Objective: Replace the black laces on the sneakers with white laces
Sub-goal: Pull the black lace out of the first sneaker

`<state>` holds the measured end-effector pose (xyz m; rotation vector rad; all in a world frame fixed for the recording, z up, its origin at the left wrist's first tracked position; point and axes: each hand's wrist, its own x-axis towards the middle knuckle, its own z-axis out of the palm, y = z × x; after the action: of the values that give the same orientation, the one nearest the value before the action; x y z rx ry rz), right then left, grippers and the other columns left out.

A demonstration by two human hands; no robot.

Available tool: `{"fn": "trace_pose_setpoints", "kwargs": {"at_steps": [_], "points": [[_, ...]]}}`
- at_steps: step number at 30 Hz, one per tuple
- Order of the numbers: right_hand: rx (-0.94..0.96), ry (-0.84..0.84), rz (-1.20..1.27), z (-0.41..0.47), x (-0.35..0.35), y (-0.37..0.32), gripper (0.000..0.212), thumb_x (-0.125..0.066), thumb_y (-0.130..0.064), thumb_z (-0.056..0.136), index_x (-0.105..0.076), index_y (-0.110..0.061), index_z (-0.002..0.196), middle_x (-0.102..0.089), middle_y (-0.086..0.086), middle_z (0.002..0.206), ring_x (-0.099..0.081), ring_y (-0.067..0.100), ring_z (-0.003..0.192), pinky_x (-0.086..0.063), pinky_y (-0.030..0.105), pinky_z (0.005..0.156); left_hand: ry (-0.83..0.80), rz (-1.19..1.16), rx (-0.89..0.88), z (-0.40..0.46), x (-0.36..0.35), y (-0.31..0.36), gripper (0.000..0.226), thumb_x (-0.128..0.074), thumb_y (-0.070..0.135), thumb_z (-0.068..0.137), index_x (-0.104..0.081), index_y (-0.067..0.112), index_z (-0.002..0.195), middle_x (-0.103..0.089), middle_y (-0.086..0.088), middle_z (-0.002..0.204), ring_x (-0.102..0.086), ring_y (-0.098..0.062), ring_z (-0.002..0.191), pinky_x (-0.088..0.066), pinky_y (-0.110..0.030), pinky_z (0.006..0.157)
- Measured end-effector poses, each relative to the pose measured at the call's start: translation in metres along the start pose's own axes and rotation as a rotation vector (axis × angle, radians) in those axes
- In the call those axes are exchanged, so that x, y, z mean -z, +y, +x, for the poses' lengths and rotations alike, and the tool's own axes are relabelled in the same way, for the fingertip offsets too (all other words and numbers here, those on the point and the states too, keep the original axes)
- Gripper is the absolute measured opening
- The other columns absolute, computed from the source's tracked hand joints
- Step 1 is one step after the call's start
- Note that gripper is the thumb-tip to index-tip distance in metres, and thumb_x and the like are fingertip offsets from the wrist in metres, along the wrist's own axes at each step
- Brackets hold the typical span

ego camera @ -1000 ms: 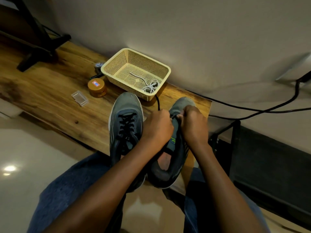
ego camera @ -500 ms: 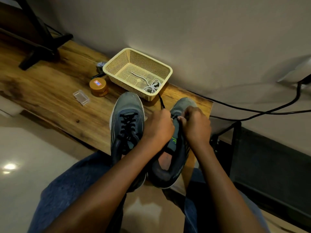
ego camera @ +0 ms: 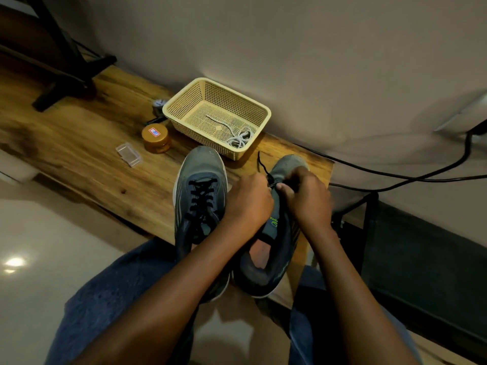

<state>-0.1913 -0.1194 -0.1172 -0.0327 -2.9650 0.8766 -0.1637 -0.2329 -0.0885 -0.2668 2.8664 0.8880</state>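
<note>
On the tabletop (ego camera: 87, 154) two grey sneakers lie side by side, toes toward the wall. The left sneaker (ego camera: 200, 191) is fully laced in black, so nothing has been done to it yet. The right sneaker (ego camera: 274, 248) is the one in hand: its tongue shows bare near the opening, and a loose end of black lace (ego camera: 263, 167) sticks up past the toe, so I judge its lace is partly pulled out, though the hands hide how many eyelets remain threaded. The white laces (ego camera: 238, 137) sit coiled in the basket (ego camera: 184, 100) just behind the shoes, untouched.

So the job is at an early stage: finish stripping this shoe, strip the other, then thread white laces into both.

The left hand (ego camera: 247, 204) is curled over the middle of the right sneaker, its fingers turned away from the camera; it appears to steady the shoe or hold lace, but which I cannot tell. The right hand (ego camera: 307, 197) is curled too, thumb and fingertips drawn together at the black lace near the toe end, pinching it.
</note>
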Motion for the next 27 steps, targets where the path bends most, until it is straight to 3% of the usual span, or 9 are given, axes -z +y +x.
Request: {"fn": "trace_pose_setpoints", "kwargs": {"at_steps": [4, 8, 12, 19, 24, 27], "points": [[0.067, 0.044, -0.131, -0.0025, -0.0036, -0.0032, 0.014, -0.062, -0.023, 0.091, -0.058, -0.01, 0.093, -0.064, 0.011, 0.098, -0.061, 0.03, 0.086, -0.048, 0.037, 0.065, 0.001, 0.006, 0.0, -0.0004, 0.0007, 0.0019, 0.018, -0.051, 0.022, 0.097, -0.062, 0.007, 0.098, -0.062, -0.013, 0.101, -0.059, -0.03, 0.096, -0.035, -0.031, 0.067], [-0.067, 0.143, 0.034, -0.0044, -0.0021, -0.0029, 0.008, -0.052, -0.017, 0.097, -0.053, -0.01, 0.093, -0.062, 0.01, 0.097, -0.058, 0.026, 0.086, -0.028, 0.029, 0.062, -0.007, -0.018, 0.008, 0.0003, 0.0008, 0.0036, 0.02, -0.052, 0.023, 0.097, -0.064, 0.008, 0.102, -0.063, -0.013, 0.104, -0.06, -0.03, 0.097, -0.036, -0.031, 0.067], [-0.111, 0.171, 0.099, -0.0048, -0.0026, -0.0031, 0.007, -0.05, -0.014, 0.097, -0.053, -0.008, 0.094, -0.06, 0.009, 0.098, -0.053, 0.021, 0.085, -0.018, 0.024, 0.058, -0.008, -0.034, 0.008, 0.0008, 0.0011, 0.003, 0.02, -0.053, 0.021, 0.096, -0.066, 0.008, 0.103, -0.064, -0.014, 0.105, -0.06, -0.031, 0.098, -0.037, -0.03, 0.067], [0.061, -0.015, -0.118, -0.0007, 0.0002, -0.0027, 0.013, -0.062, -0.024, 0.091, -0.059, -0.011, 0.092, -0.063, 0.01, 0.097, -0.061, 0.03, 0.087, -0.042, 0.033, 0.065, -0.007, -0.016, 0.008, 0.0015, 0.0012, 0.0016, 0.019, -0.053, 0.021, 0.096, -0.063, 0.007, 0.103, -0.062, -0.014, 0.106, -0.059, -0.031, 0.1, -0.036, -0.03, 0.068], [0.011, 0.056, -0.012, -0.0038, -0.0018, -0.004, 0.01, -0.052, -0.017, 0.096, -0.054, -0.007, 0.096, -0.06, 0.014, 0.099, -0.059, 0.032, 0.086, -0.039, 0.031, 0.064, 0.012, -0.032, 0.01, 0.0009, 0.0012, 0.0032, 0.02, -0.054, 0.02, 0.095, -0.065, 0.008, 0.106, -0.063, -0.014, 0.107, -0.06, -0.031, 0.099, -0.037, -0.03, 0.067], [-0.101, 0.128, 0.162, -0.0006, -0.0006, 0.0002, 0.005, -0.05, -0.007, 0.095, -0.051, -0.007, 0.09, -0.059, 0.011, 0.094, -0.055, 0.021, 0.083, -0.034, 0.022, 0.06, 0.006, -0.047, 0.025, 0.0016, 0.002, 0.002, 0.02, -0.053, 0.02, 0.095, -0.066, 0.008, 0.103, -0.064, -0.015, 0.105, -0.06, -0.033, 0.099, -0.036, -0.03, 0.067]]}}
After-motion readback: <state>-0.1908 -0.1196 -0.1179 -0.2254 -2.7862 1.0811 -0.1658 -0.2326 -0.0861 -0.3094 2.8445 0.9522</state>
